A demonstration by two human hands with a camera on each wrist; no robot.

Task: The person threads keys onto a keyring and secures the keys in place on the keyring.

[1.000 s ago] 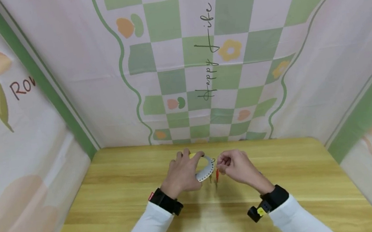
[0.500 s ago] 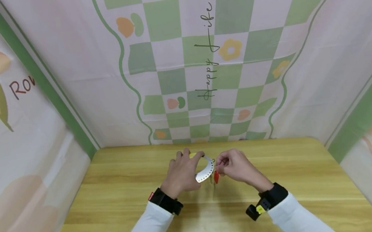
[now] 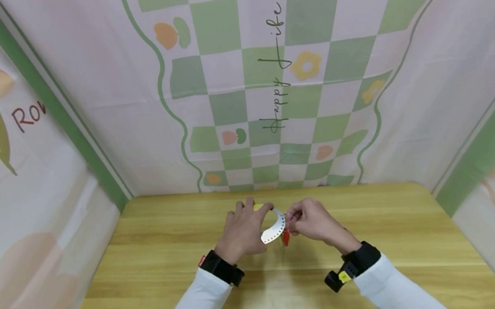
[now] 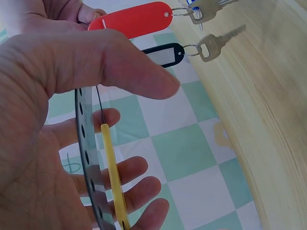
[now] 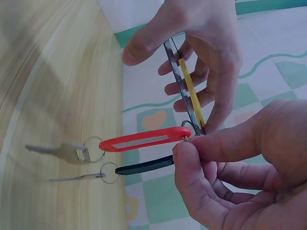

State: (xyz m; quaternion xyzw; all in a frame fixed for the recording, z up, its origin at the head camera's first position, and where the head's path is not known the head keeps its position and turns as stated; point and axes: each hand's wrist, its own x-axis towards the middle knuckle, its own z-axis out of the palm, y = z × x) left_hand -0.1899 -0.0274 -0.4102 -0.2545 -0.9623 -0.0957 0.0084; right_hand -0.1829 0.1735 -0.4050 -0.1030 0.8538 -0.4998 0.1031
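My left hand holds a curved metal key holder, a plate with a row of holes and a yellow bar. The plate's edge lies against the palm. My right hand pinches the small metal hook at the end of a red key tag, right beside the holder's end. A key hangs from this tag's ring. A black key tag with its own key hangs alongside, one end hidden by the right fingertips. A small wire ring shows at the holder's edge.
Under both hands is a wood-grain table. Behind it hangs a green and white checked cloth, and a printed cloth hangs on the left side. Black camera bands sit on the wrists.
My right hand has moved slightly left, bringing the red key tag up close to the key holder's edge. My left hand has stayed nearly still.
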